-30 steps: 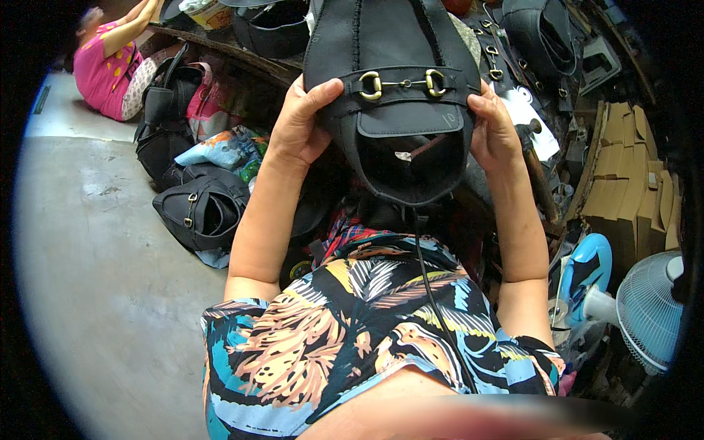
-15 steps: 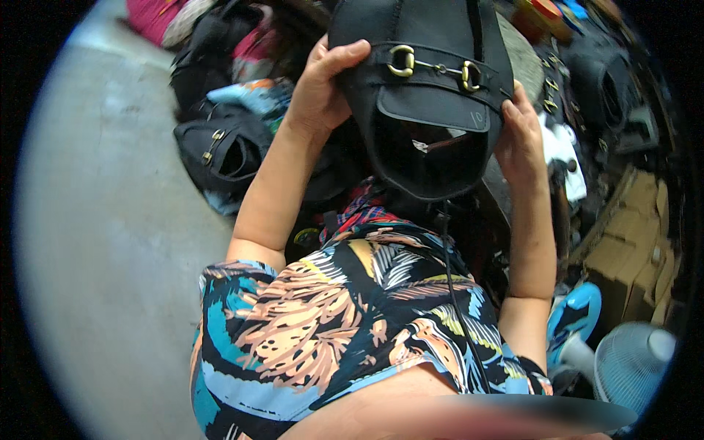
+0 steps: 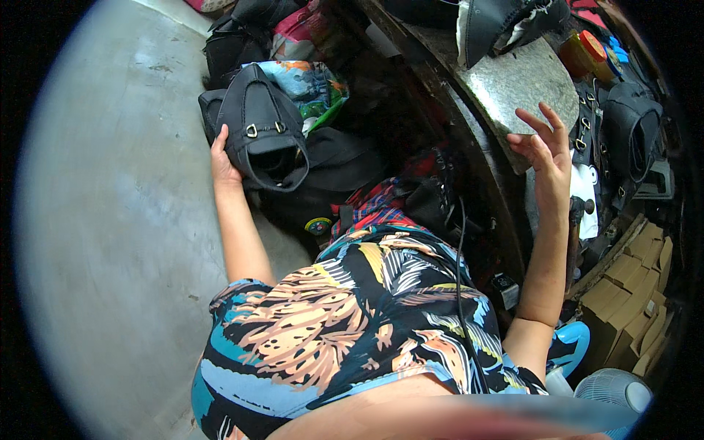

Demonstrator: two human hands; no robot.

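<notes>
Down at the left, my left hand (image 3: 224,164) grips the edge of a black leather shoe upper (image 3: 253,110) with a gold-coloured bit across its front. Its thumb shows along the side; the other fingers are hidden beneath. The upper lies over or against another black piece on the pile. My right hand (image 3: 548,150) is raised with its fingers apart, holding nothing, beside the rounded grey slab (image 3: 524,81) of the workbench. More black leather uppers (image 3: 506,29) with pale inner edges lie on the far part of that slab.
A black upper (image 3: 632,121) and a strip of gold bits (image 3: 584,125) lie beyond the slab, near a red-lidded jar (image 3: 592,45). Folded cardboard (image 3: 623,293) and a fan (image 3: 614,389) stand at the lower right. Dark cloth and a colourful bag (image 3: 323,92) are beside the shoe upper.
My left hand has carried the shoe upper from in front of me down to the left pile. My right hand has let go of it and opened near the slab.
</notes>
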